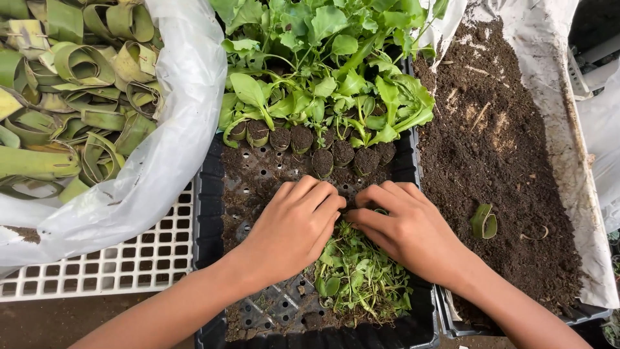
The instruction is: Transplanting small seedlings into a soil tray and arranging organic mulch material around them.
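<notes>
My left hand (294, 226) and my right hand (403, 226) rest side by side, palms down, in a black perforated tray (208, 213). Their fingertips meet near the tray's middle, pressing on something hidden under them; a bit of green leaf band shows at my right fingers. Just beyond stand several small soil-filled leaf pots (323, 152) with green seedlings (323, 71) filling the tray's far half. A loose heap of uprooted seedlings (361, 278) lies below my hands.
At the left, a white plastic sack (161, 168) holds many curled green leaf rings (77, 97). It lies on a white grid tray (103, 265). At the right, a lined tray of dark soil (497, 148) holds one loose leaf ring (483, 222).
</notes>
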